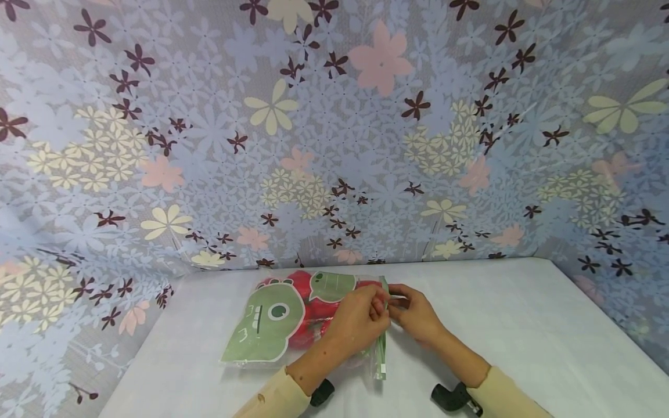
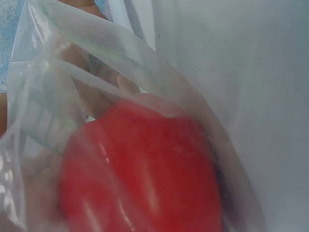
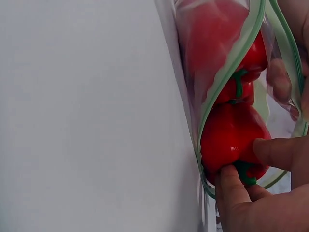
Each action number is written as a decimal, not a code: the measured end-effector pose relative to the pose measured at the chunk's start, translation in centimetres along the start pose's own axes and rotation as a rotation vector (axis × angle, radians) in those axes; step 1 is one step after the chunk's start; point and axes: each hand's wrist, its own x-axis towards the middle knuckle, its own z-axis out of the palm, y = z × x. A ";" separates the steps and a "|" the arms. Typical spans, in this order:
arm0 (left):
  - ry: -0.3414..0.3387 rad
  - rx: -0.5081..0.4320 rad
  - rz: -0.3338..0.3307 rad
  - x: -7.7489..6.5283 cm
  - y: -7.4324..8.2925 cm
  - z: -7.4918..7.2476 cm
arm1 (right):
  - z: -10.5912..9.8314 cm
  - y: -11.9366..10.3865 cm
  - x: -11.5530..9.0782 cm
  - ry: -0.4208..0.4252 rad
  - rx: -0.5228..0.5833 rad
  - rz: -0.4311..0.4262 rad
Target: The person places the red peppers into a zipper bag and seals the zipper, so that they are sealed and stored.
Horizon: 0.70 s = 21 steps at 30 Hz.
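Note:
A clear zip bag (image 1: 384,348) with a green cartoon print lies on the table, its mouth toward the right. Red bell peppers (image 3: 236,133) with green stems fill it. My left hand (image 1: 358,316) reaches across the front of the bag and pinches its rim, seen at the upper right of the right wrist view. My right hand (image 1: 418,316) comes from the other side into the mouth; its thumb and fingers (image 3: 234,188) grip the pepper nearest the opening. The left wrist view shows a red pepper (image 2: 145,169) close up through clear plastic.
The white-covered table (image 1: 496,313) extends on both sides of the bag. A flowered cloth (image 1: 334,145) hangs behind it. Black devices (image 1: 322,393) sit by the wrists, the other black device (image 1: 452,399) beside the right forearm.

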 end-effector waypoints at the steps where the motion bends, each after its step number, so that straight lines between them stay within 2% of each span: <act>1: -0.002 -0.002 0.001 0.0 0.0 0.0 | 0.1 0.1 0.0 -0.003 0.012 0.009; 7: -0.020 -0.013 -0.001 0.1 0.0 -0.1 | 0.5 0.7 0.3 -0.003 0.068 0.043; 17: -0.022 -0.004 0.010 0.1 -0.2 0.0 | 0.4 1.2 0.4 -0.171 0.149 -0.029; 21: -0.023 -0.003 0.014 0.1 -0.2 0.1 | 0.3 1.2 0.3 -0.188 0.155 -0.038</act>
